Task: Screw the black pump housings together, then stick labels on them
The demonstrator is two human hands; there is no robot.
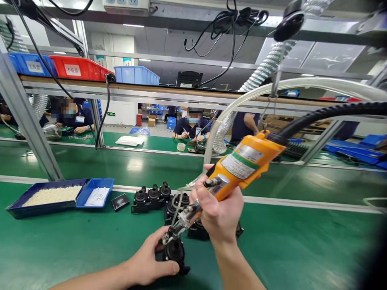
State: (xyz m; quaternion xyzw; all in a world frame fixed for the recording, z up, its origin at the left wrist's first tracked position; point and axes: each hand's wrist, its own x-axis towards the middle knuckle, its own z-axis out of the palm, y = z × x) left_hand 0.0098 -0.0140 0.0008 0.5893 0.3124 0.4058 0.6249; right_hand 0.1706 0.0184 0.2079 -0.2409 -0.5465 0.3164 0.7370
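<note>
My right hand [222, 207] is wrapped round an orange power screwdriver [246, 161], tilted with its metal nose [184, 219] pointing down and left. A black round-bodied housing [174, 251] stands on the green bench, gripped at its left side by my left hand [151, 257], thumb in front. The driver's tip meets or hovers just over the top of this housing; whether it touches I cannot tell. Behind both hands stand several more black housings [153, 195], some partly hidden by the driver and my right hand.
A dark blue tray of small whitish parts [18, 209] and a smaller blue bin [79, 201] lie at left, near a small black box [120, 202]. A clear hose [211, 137] and black cable [332, 110] arch from the driver. Co-workers sit beyond the bench, below a shelf with bins.
</note>
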